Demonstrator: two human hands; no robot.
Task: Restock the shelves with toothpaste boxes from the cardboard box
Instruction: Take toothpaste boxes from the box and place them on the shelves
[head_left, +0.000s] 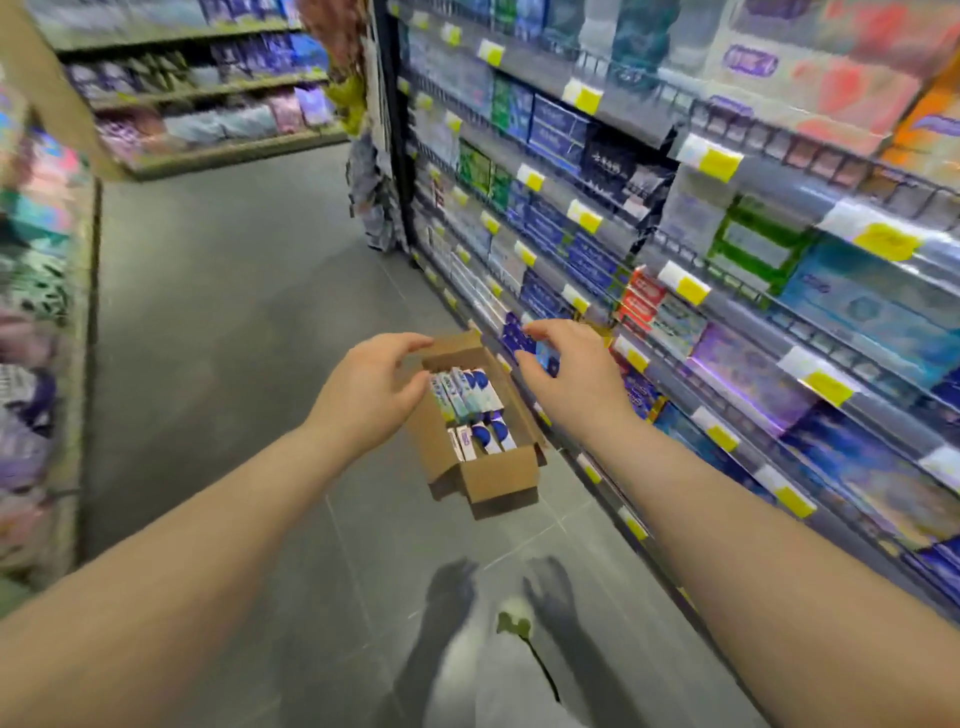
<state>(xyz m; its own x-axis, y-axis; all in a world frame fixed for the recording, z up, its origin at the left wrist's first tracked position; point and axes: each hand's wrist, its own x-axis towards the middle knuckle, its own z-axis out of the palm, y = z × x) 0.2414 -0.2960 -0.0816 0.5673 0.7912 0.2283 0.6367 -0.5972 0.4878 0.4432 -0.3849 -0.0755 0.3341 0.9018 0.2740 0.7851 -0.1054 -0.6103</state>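
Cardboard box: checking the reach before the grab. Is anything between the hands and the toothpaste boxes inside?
Nothing visible. The cardboard box lies open-topped on the floor, toothpaste boxes exposed; the left hand and right hand reach toward it, both empty.

looked like a supermarket aisle. was lined on the right with tiered shelves (675, 291) crammed with boxed goods and edged with yellow price tags (719, 163). showed more stocked shelving (208, 93) at the far end and on the left, across a grey tiled floor (234, 312). had an open cardboard box (498, 480) of toothpaste boxes (467, 397) on it.
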